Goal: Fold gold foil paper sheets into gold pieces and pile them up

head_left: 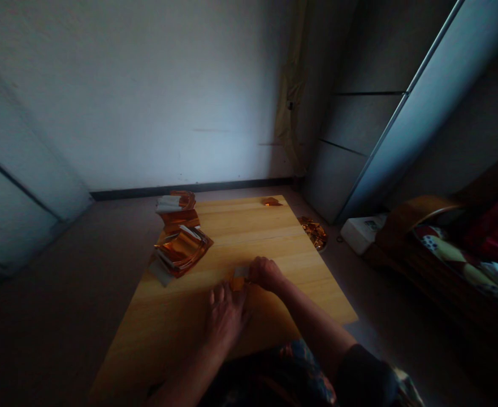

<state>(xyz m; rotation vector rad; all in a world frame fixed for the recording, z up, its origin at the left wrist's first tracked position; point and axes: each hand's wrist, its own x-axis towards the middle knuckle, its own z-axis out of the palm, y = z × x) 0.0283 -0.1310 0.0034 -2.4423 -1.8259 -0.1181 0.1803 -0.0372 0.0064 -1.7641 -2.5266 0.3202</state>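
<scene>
Between my hands a small piece of copper-coloured foil sheet with a pale grey part lies on the wooden table. My left hand rests with fingers spread on the tabletop, its fingertips at the near left edge of the piece. Curled closed, my right hand is at the piece's right side; its fingertips are hidden, so what they pinch cannot be made out. To the left lies a stack of shiny copper-coloured foil sheets, some with pale backs.
More foil sheets hang over the table's far left corner. Small foil scraps lie near the far right corner. Crumpled foil sits on the floor to the right, near a white box and a wooden-armed seat.
</scene>
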